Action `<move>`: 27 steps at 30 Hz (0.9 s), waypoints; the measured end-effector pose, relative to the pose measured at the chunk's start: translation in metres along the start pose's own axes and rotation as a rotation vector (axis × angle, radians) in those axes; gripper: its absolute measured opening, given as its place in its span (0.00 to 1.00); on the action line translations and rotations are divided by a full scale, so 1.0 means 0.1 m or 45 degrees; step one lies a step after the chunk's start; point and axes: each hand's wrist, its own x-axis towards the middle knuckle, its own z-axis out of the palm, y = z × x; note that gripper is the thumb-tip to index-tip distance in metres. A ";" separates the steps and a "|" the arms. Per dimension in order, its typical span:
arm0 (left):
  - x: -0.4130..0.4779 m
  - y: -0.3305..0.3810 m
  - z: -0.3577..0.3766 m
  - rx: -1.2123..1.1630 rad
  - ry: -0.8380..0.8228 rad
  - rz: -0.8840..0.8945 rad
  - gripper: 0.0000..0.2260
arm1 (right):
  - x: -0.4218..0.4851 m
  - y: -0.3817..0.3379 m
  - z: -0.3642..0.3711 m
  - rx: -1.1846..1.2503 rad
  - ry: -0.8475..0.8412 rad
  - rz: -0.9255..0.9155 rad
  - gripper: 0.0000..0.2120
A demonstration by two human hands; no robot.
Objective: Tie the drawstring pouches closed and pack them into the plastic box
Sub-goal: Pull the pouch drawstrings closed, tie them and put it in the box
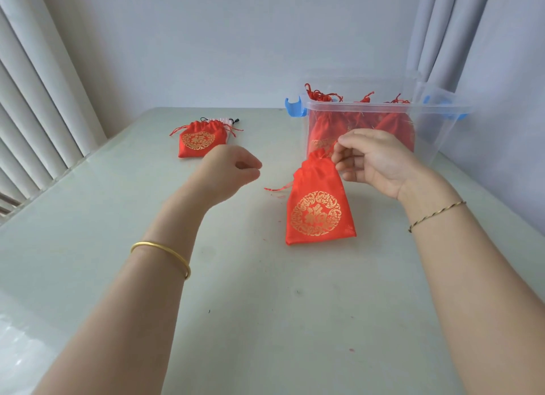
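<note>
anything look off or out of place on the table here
One thing: at the back left of the table, a pale pink pouch with black cords peeks out from behind the far red pouch, unlike the red ones in the plastic box. Nothing looks spilled or damaged.

Setting: plain home-like room. Evidence: vertical blinds [29, 84], left edge; pale curtains [442, 25], upper right; bare wall [236, 40] behind; glossy pale desk [88, 247].
</note>
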 end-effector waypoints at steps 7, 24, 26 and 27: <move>-0.01 -0.05 0.13 0.114 -0.125 -0.003 0.20 | -0.01 -0.07 0.04 0.239 -0.146 -0.083 0.13; -0.01 -0.08 0.24 -0.133 -0.128 -0.079 0.09 | 0.00 -0.09 0.03 0.442 -0.176 -0.076 0.14; -0.01 -0.09 0.22 -0.159 -0.128 -0.079 0.06 | 0.00 -0.08 0.02 0.457 -0.179 -0.072 0.14; -0.01 -0.09 0.21 -0.182 -0.144 -0.091 0.06 | 0.01 -0.08 0.01 0.462 -0.176 -0.069 0.14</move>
